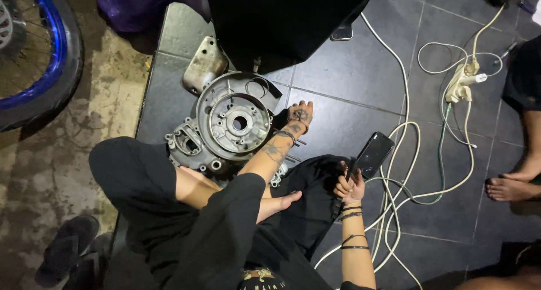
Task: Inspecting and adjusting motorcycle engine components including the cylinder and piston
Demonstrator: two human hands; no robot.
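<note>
Your left hand (pixel 300 116) reaches across your body and rests on the dark tiled floor (pixel 349 81), fingers loosely curled, just beside the right edge of the engine casing (pixel 228 124); whether it pinches anything small there you cannot tell from this angle. Your right hand (pixel 350 186) is wrapped around the lower end of a black phone (pixel 373 153), holding it tilted with its dark screen facing up.

The engine casing lies flat on the floor in front of your knees, between your left leg and the black object (pixel 282 19) at the top of the view. It is bare grey cast metal, dull and slightly grimy, with a large round housing in the middle, a central bore ringed by bolt holes and ribs, and a smaller lobed section (with its own oval opening) at its lower left. A separate bent metal cover (pixel 204 64) sits just above it, touching or nearly touching its rim.

To your right, white cables (pixel 403 155) loop over the tiles and run up to a white power strip (pixel 463 78). Another person's bare foot (pixel 510 187) rests at the right edge. At the far left, a blue-rimmed wheel (pixel 39 59) stands over stained concrete, and dark sandals (pixel 67 250) lie near your left knee.
</note>
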